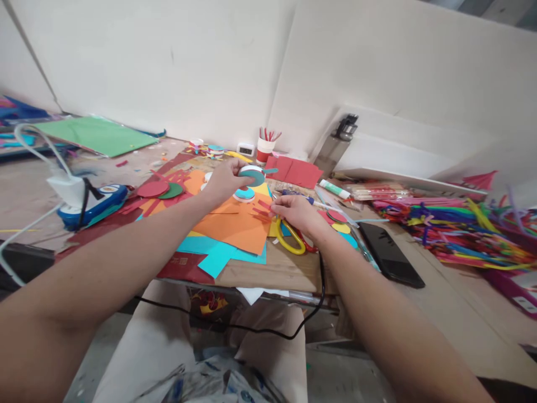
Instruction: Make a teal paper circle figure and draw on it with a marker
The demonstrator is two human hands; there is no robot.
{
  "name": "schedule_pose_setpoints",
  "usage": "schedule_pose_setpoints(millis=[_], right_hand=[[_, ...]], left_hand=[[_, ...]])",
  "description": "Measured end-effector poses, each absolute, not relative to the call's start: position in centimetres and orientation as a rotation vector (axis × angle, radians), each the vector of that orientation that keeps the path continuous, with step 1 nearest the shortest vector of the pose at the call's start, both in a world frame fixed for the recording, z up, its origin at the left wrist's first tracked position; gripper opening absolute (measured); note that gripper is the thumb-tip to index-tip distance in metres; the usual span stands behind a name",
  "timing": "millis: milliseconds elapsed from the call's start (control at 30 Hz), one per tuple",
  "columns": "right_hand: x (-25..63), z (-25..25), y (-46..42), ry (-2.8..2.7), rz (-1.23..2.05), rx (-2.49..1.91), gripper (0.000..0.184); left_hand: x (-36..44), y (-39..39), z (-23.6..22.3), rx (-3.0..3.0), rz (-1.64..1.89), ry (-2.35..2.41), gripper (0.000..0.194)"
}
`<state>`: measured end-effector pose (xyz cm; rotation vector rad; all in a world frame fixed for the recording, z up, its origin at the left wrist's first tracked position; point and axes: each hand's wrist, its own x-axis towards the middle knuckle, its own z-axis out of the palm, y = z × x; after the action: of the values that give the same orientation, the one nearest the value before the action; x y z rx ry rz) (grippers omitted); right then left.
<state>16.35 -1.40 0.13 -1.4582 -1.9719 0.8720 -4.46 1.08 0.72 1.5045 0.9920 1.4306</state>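
My left hand is closed on a round paper disc piece with a teal face and a white rim, held above the table. A narrow teal strip sticks out from its right side. My right hand is lower, thumb and fingers pinched at the ends of red paper strips over orange paper. Just under that hand lie scissors with yellow handles, and a red handle shows beside them. Below the held piece rests another round piece with a blue top.
Red and green paper circles lie left, near a blue power strip with a white cable. Behind stand a paper cup of sticks, a small clock and a bottle. A phone, a glue stick and pipe cleaners lie right.
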Motion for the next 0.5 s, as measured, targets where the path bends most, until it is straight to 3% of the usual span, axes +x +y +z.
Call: schedule_pose_setpoints(millis=[167, 500], right_hand=[[16.06, 0.81, -1.76, -1.800, 1.056, -1.458, 0.010], [16.46, 0.49, -1.52, -1.623, 1.038, -1.437, 0.008]], left_hand=[[-4.55, 1.30, 0.52, 1.524, 1.407, 0.987, 0.032], [-4.53, 1.67, 0.12, 1.515, 1.405, 0.950, 0.034]])
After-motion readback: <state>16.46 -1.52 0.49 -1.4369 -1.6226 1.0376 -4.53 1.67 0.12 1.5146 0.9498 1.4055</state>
